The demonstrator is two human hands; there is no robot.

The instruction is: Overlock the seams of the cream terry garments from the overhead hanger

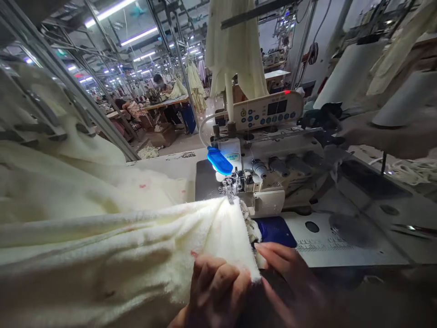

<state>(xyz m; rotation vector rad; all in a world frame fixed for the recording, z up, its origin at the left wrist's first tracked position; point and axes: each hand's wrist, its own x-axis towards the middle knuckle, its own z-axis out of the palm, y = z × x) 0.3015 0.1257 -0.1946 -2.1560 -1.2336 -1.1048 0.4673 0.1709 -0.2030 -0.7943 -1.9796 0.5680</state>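
A thick cream fleece fabric [102,246] lies across the table, and its edge runs under the presser foot [232,189] of an overlock sewing machine [273,182]. My left hand [215,291] sits at the bottom centre with curled fingers gripping the fabric's near corner. My right hand [287,278] is just beside it, fingers stretched out and lying along the fabric's right edge, near a blue plate [275,230] on the machine bed.
The machine's control panel [268,111] has a red light on. Large white thread cones [348,75] stand at the right. Cream cloth [235,45] hangs above the machine. Another person works at a distant table [160,84]. A ruler strip [324,247] marks the table front.
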